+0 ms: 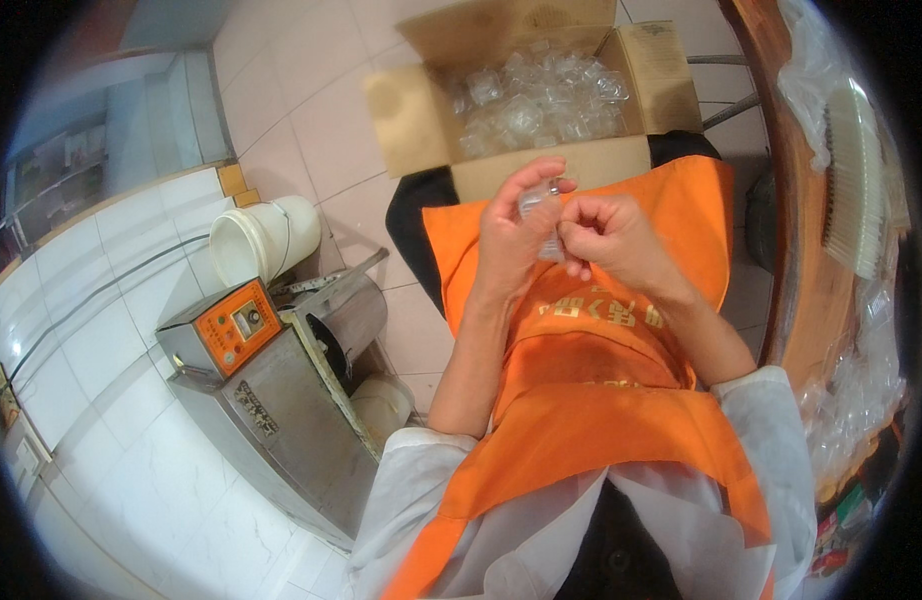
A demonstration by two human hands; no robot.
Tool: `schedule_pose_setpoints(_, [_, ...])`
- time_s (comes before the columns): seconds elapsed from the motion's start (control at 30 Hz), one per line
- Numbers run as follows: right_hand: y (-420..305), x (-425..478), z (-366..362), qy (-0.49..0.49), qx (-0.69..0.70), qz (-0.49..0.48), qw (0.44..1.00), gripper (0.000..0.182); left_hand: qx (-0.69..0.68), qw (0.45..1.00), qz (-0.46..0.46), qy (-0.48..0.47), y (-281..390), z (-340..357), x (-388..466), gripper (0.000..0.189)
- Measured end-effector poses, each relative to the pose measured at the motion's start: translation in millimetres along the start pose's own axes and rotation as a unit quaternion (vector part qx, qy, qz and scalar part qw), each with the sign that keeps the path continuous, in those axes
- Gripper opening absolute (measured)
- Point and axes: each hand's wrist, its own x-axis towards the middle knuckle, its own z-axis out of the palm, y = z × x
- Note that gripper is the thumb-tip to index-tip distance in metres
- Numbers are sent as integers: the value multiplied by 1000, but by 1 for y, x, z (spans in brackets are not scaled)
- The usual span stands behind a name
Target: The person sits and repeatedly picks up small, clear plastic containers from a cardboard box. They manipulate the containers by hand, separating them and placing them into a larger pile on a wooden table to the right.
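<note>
Above the lap of an orange apron (656,225), my left hand (517,232) holds a small clear plastic piece (540,206), its fingers curled around the far end. Close against it, my right hand (618,240) has thumb and forefinger pinched together at the plastic's side; whether anything is between those fingertips cannot be seen. Just beyond both hands, an open cardboard box (555,165) holds a heap of clear plastic pieces (540,105).
At the right, a wooden table (813,300) bears rows of clear plastic pieces (855,180) and plastic bags (806,82). On the left stand a metal machine (281,420) with an orange control panel (240,328) and a white bucket (270,240), beside a tiled ledge.
</note>
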Motion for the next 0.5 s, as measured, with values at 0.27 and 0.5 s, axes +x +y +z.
schedule_pose_setpoints(0.27, [9,12,-16,138,-209,-144,957,9,178,977,100,57,9,-10,0,32])
schedule_pose_setpoints(0.5, [-8,5,-4,64,-43,-24,997,12,225,958,159,78,5,-10,5,29])
